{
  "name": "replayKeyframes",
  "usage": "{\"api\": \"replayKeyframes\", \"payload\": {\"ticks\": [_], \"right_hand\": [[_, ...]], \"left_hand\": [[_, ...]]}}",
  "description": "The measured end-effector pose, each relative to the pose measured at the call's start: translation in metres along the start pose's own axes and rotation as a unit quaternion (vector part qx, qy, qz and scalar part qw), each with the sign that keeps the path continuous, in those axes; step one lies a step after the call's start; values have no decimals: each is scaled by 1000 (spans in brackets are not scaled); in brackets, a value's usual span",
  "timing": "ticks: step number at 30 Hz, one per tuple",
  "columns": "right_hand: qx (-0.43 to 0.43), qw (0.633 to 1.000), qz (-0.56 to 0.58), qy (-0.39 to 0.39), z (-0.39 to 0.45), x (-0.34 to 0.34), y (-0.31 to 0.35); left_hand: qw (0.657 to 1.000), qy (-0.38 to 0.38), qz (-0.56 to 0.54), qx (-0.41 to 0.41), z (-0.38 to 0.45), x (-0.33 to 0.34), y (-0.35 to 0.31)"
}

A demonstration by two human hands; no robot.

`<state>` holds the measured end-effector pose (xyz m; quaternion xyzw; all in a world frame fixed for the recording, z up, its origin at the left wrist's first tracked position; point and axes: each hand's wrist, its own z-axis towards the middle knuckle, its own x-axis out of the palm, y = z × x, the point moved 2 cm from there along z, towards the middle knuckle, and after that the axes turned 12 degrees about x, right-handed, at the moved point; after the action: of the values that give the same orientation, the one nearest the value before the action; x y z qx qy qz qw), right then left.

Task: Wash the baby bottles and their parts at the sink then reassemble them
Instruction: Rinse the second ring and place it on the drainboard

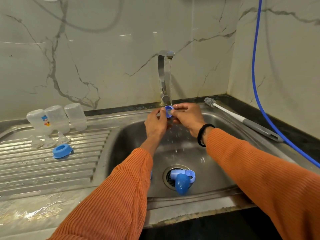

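Note:
Under the running tap (164,73) both my hands hold a small blue bottle ring (168,111) in the water stream. My left hand (155,124) pinches its left side; my right hand (187,116) pinches its right side. Three clear baby bottles (57,118) stand upside down on the draining board, with clear teats (48,141) in front of them. A blue collar ring (62,151) lies beside the teats. Over the sink drain lie a blue cap (181,183) and more blue parts (183,173).
The steel sink (131,135) has a ribbed draining board (43,167) on its left. A bottle brush (242,118) with a white and grey handle lies on the sink's right rim. A blue hose (256,84) hangs down the right wall. Marble tiles back the sink.

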<state>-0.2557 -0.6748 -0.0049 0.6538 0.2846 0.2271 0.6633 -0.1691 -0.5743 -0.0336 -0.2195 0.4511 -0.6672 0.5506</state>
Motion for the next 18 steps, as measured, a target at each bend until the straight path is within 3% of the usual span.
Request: {"api": "replayKeyframes", "payload": {"ticks": [6, 8, 15, 18], "right_hand": [[-169, 968, -173, -60, -4, -6, 6], [-205, 956, -200, -67, -7, -6, 8], [-248, 929, -258, -95, -9, -7, 12], [-228, 934, -263, -81, -10, -11, 16]], "left_hand": [[999, 3, -52, -10, -5, -2, -22], [1000, 6, -24, 16, -3, -2, -19], [997, 17, 28, 72, 3, -9, -37], [979, 95, 113, 142, 13, -24, -51]]}}
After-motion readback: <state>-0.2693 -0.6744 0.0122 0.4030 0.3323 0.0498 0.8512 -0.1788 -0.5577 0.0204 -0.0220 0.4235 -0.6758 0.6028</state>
